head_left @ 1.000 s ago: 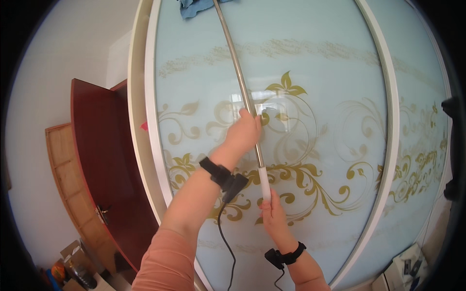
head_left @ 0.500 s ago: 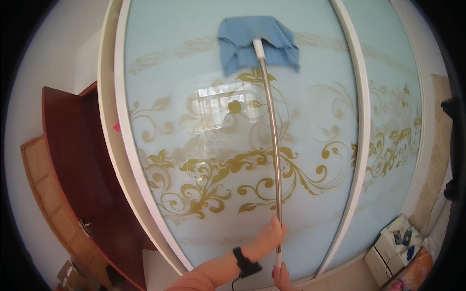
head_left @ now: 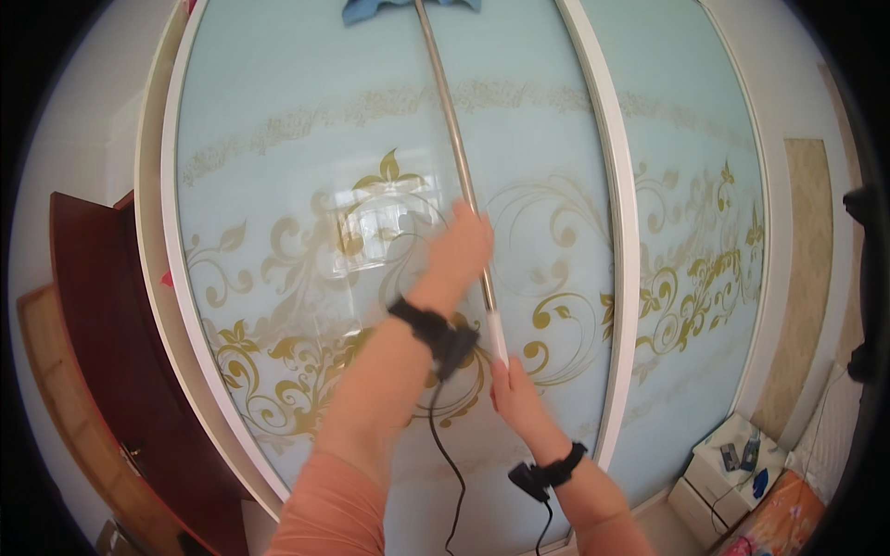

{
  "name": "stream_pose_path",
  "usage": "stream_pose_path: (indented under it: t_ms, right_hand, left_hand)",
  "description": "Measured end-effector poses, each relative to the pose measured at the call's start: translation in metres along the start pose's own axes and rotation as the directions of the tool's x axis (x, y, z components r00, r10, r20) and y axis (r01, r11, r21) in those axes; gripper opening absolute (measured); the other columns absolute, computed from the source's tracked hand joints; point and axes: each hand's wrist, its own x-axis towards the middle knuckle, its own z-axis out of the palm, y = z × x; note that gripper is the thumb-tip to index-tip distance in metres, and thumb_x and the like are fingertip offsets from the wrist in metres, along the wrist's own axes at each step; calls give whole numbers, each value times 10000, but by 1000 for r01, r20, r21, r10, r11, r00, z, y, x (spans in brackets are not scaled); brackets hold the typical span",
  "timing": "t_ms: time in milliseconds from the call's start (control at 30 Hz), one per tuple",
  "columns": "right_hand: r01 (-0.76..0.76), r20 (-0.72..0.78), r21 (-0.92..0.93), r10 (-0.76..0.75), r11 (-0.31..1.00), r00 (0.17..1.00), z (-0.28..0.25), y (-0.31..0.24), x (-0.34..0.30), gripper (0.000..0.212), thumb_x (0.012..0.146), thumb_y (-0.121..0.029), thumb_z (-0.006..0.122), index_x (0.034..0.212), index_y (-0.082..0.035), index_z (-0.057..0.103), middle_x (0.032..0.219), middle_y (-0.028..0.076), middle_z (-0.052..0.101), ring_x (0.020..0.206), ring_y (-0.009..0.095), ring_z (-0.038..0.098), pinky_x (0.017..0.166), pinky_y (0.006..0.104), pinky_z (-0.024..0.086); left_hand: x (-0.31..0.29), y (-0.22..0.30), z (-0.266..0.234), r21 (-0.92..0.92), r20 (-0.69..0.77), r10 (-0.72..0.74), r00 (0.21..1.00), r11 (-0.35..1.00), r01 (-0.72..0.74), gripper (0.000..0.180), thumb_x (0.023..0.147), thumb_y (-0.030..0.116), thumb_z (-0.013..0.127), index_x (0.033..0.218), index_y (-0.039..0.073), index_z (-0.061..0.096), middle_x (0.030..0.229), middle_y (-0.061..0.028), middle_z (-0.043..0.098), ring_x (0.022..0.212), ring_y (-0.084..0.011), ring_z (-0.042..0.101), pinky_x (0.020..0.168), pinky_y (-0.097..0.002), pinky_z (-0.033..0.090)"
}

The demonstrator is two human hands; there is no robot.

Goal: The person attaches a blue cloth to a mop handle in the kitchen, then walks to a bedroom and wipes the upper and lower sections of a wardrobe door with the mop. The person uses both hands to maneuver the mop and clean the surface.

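Both my hands grip the long metal pole of a mop (head_left: 443, 88). My left hand (head_left: 464, 243) is closed round the bare metal, higher up. Lower down, my right hand (head_left: 515, 394) wraps the white plastic handle end. A blue cloth (head_left: 380, 9) covers the mop head against the upper glass, mostly cut off by the top of the picture. The pole slants up and to the left across a pale glass sliding door (head_left: 306, 56) with gold scrollwork. Black straps with corded devices sit on both my wrists.
A white door frame post (head_left: 607, 139) divides the glass panels. At left stands a dark red door (head_left: 111, 343) beside a wooden panel (head_left: 65, 389). A white bedside cabinet (head_left: 714, 482) with small items stands at lower right, next to a bed with an orange floral cover (head_left: 783, 519).
My hands have pushed the mop upward, carrying its cloth to the top edge of the view. Both forearms now reach further up, and the pole leans more to the left.
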Motion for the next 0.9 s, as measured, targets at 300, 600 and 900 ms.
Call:
stream_pose_path:
  t_ms: [300,600,900]
  right_hand:
    - [-238,-99,53,242,970,965,-91,164,-177,229,968,-232,425,998,-11,475,668,64,564,553,142,547,530,294,468]
    - [-222,-249,-482,111,848,962,-187,131,-195,223,971,-240,390,987,-20,419,632,184,584,618,419,585,550,487,449]
    - [-40,-198,-470,-61,882,978,-264,-10,8,432,995,-419,325,894,-24,467,547,90,530,444,197,530,443,343,426]
  left_hand:
    - [-197,53,135,-95,353,-136,926,979,180,367,941,315,442,1060,-19,350,684,-211,629,620,-416,614,570,-514,479]
    - [-222,113,162,-338,431,-7,902,926,168,412,950,352,441,1113,-25,412,828,-212,638,777,-416,617,707,-494,485]
    - [-281,69,120,-348,456,6,890,921,173,412,920,360,504,1141,14,536,900,-186,640,813,-369,617,735,-436,479]
